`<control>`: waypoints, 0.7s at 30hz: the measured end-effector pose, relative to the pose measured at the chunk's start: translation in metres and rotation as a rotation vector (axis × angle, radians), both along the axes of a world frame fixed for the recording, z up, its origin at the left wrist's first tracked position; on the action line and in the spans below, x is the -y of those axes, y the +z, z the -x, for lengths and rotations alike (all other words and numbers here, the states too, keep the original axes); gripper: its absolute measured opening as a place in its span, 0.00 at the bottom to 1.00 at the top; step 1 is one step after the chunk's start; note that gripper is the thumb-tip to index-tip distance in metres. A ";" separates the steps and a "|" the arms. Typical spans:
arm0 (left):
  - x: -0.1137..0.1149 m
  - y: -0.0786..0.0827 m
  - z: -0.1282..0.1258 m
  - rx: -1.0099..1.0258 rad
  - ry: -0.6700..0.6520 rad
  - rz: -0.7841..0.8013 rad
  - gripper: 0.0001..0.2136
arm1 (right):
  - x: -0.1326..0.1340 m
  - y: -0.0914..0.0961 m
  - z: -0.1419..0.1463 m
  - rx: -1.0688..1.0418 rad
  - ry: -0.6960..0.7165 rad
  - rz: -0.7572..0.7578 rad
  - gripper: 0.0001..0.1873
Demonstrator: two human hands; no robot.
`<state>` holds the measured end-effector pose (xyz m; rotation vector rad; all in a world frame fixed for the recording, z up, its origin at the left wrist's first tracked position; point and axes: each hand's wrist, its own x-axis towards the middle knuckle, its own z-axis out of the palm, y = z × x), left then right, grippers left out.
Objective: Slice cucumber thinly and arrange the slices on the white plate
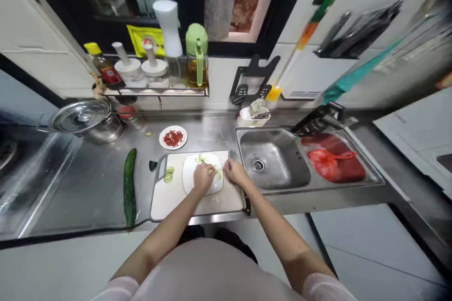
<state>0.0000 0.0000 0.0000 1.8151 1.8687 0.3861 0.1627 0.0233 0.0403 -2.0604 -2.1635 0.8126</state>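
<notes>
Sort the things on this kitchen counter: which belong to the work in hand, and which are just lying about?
In hand: left hand, right hand, cucumber slices, white plate, cutting board, whole cucumber.
Lying about: dish of red chilli pieces, lidded steel pot, green-topped oil bottle, red plastic bag.

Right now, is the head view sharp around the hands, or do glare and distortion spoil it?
Head view: centre fairly sharp on the left hand, right hand and pale green cucumber slices; soft glare on the steel counter; edges bend and smear, blurring the dark utensil rack.
</notes>
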 end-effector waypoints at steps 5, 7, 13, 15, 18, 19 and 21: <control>-0.003 0.003 -0.003 0.006 0.020 0.034 0.09 | 0.012 0.001 0.011 0.081 -0.070 0.023 0.11; -0.003 0.004 -0.003 0.015 0.035 0.046 0.09 | 0.012 0.001 0.014 0.105 -0.089 0.044 0.11; -0.007 0.004 -0.004 0.020 0.055 0.067 0.08 | 0.014 0.000 0.017 0.152 -0.079 0.015 0.10; -0.007 0.004 -0.004 0.020 0.059 0.076 0.08 | 0.021 -0.001 0.019 0.154 -0.067 -0.020 0.09; -0.008 0.005 -0.004 0.015 0.059 0.090 0.08 | 0.031 -0.003 0.024 0.164 -0.070 -0.034 0.08; -0.008 0.005 -0.004 0.012 0.058 0.095 0.09 | 0.033 -0.004 0.026 0.167 -0.079 -0.027 0.08; -0.008 0.006 -0.004 0.006 0.051 0.103 0.09 | 0.036 -0.004 0.029 0.165 -0.105 -0.009 0.08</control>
